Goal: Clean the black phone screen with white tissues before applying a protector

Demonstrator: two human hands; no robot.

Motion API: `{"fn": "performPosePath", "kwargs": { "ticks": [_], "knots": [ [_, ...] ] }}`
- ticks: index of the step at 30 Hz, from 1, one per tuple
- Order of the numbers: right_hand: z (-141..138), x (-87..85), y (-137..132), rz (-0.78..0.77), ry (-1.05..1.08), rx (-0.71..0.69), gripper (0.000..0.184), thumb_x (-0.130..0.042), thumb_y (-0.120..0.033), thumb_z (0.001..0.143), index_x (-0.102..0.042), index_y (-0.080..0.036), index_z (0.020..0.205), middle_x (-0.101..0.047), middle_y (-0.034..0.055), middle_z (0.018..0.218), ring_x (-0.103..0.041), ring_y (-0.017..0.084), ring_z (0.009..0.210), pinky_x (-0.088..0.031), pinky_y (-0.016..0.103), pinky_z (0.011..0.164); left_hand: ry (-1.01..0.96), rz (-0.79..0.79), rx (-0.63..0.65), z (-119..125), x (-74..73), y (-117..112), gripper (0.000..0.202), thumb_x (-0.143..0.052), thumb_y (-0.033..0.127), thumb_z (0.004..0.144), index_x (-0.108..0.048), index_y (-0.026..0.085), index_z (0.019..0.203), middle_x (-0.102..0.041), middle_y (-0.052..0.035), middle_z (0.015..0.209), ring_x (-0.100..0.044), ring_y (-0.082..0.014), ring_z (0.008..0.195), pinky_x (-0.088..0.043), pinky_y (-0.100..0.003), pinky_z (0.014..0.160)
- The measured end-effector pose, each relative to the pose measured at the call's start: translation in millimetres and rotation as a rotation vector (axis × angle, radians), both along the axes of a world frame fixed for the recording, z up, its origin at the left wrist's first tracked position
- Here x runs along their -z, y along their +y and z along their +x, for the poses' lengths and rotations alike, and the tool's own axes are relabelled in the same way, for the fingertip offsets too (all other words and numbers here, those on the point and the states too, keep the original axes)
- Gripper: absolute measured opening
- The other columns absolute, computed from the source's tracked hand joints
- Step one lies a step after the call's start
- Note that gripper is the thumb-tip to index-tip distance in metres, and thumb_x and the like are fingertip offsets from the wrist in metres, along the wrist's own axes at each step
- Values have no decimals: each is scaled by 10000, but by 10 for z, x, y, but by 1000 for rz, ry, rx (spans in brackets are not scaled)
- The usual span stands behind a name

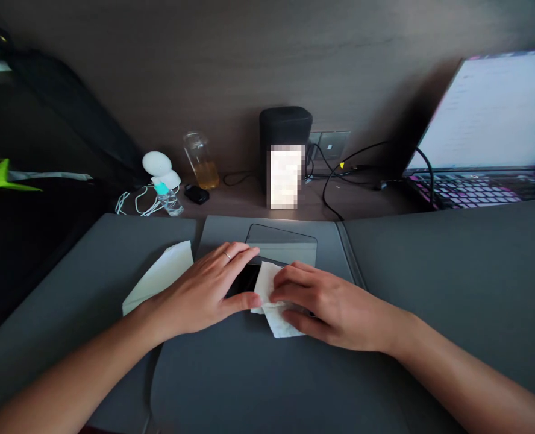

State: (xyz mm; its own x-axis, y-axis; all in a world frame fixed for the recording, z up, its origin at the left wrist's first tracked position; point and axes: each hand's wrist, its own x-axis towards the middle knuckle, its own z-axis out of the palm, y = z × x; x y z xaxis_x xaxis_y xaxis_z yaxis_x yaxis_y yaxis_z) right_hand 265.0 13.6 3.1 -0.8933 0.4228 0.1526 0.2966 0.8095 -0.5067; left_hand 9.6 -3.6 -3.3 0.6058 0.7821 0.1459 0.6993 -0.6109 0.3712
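A dark phone (pixel 244 278) with a glossy black face lies on the grey padded surface, mostly covered. My left hand (pixel 211 286), wearing a ring, grips its left end, fingers along the far edge and thumb along the near one. Bent fingers of my right hand (pixel 324 304) press a folded white tissue (pixel 267 283) onto the phone. Just beyond both hands lies a clear rectangular sheet with a dark border (pixel 294 248), like a screen protector. A white paper piece (pixel 165 268) sticks out beside my left forearm.
Along the back stand a black speaker-like box (pixel 285 123), a blurred-out bright panel (pixel 286 178), a glass bottle with amber liquid (pixel 206 172), a small clear bottle (pixel 170 202), a white rounded device (pixel 158 164) and a black fob (pixel 197 193). Cables (pixel 328 190) run toward a laptop (pixel 488 187).
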Motion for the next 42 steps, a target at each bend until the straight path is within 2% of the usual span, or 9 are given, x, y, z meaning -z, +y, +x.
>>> {"fn": "performPosePath", "kwargs": {
  "ticks": [3, 6, 12, 15, 21, 29, 35, 38, 42],
  "knots": [
    [-3, 26, -29, 49, 43, -31, 331, -565, -225, 938, -585, -165, 1263, -599, 114, 1220, -560, 229, 1151, -470, 429, 1009, -63, 61, 88, 35, -24, -17, 521, -466, 459, 1007, -345, 249, 1468, -489, -105, 1412, -471, -281, 1287, -446, -445, 1041],
    [25, 35, -10, 83, 109, -72, 306, -508, -213, 972, -583, -159, 1264, -626, 116, 1239, -535, 230, 1227, -456, 436, 1040, -65, 95, 176, 80, -18, -42, 474, -474, 342, 1014, -370, 230, 1463, -488, -93, 1443, -433, -254, 1344, -399, -435, 1107],
    [191, -25, 121, 84, 277, 114, 226, -487, -181, 975, -659, -170, 1121, -692, 88, 991, -632, 200, 993, -526, 395, 896, 115, -26, 336, 171, 53, -141, 757, -542, 492, 963, -146, 249, 1561, -214, -78, 1611, -159, -280, 1486, -257, -478, 1194],
    [204, -23, 144, 85, 237, 144, 226, -482, -206, 980, -671, -179, 1102, -694, 80, 967, -641, 193, 948, -538, 379, 849, 191, -47, 289, 184, 79, -199, 826, -521, 586, 942, -113, 233, 1568, -133, -92, 1622, -98, -311, 1488, -222, -498, 1199],
    [157, 3, 138, 90, 216, 151, 233, -479, -210, 983, -665, -176, 1119, -693, 87, 992, -631, 201, 978, -534, 394, 871, 228, -40, 154, 121, 96, -293, 950, -540, 617, 913, 5, 204, 1572, -53, -135, 1619, -102, -356, 1480, -294, -526, 1157],
    [152, 31, 161, 59, 208, 150, 222, -488, -197, 982, -651, -163, 1129, -679, 88, 1008, -608, 205, 1019, -518, 402, 905, 267, -93, 258, 124, 45, -333, 1057, -442, 776, 855, 31, 155, 1567, 43, -145, 1619, -13, -364, 1482, -200, -515, 1188],
    [145, 40, 148, 60, 210, 128, 219, -502, -193, 977, -645, -151, 1138, -679, 92, 1015, -608, 208, 1028, -509, 400, 923, 165, -161, 427, 167, -6, -245, 983, -507, 725, 866, -82, 193, 1574, -72, -93, 1626, -89, -317, 1489, -158, -454, 1224],
    [142, 26, 137, 61, 211, 129, 224, -505, -190, 975, -647, -165, 1147, -680, 85, 1029, -607, 206, 1029, -505, 400, 929, 152, -142, 369, 143, 23, -190, 949, -463, 717, 896, -52, 197, 1575, -112, -84, 1624, -125, -288, 1489, -168, -429, 1224],
    [140, 18, 128, 63, 216, 123, 234, -503, -193, 979, -641, -171, 1167, -678, 81, 1045, -599, 202, 1035, -495, 405, 941, 209, -80, 299, 157, 66, -196, 988, -488, 709, 890, 0, 186, 1572, -49, -115, 1629, -73, -315, 1491, -178, -449, 1212]
  ]
}}
